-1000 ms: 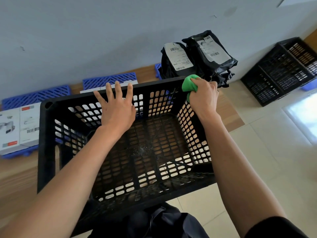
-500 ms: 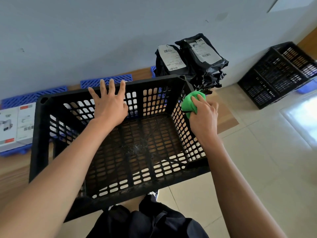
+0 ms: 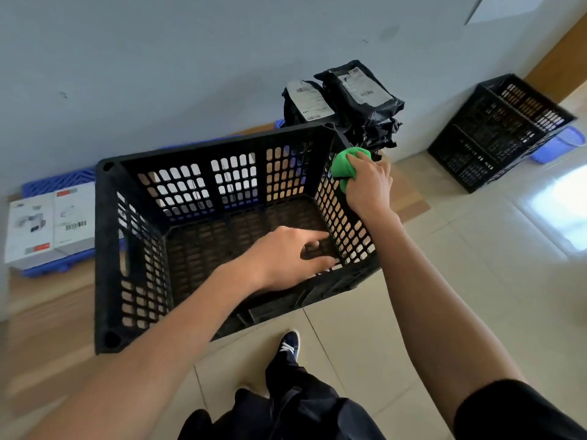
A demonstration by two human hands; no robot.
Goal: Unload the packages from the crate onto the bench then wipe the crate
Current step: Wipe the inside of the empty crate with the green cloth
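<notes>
The left hand (image 3: pixel 282 258) has left the crate's (image 3: pixel 108 249) far wall for its near-right corner.

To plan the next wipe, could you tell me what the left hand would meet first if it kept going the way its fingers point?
Probably the crate's right side wall; depth is unclear.

barcodes on the black packages' (image 3: pixel 355 100) white shipping labels, barcode on the white boxes (image 3: pixel 50 223) too, print way too blurry to read
</notes>
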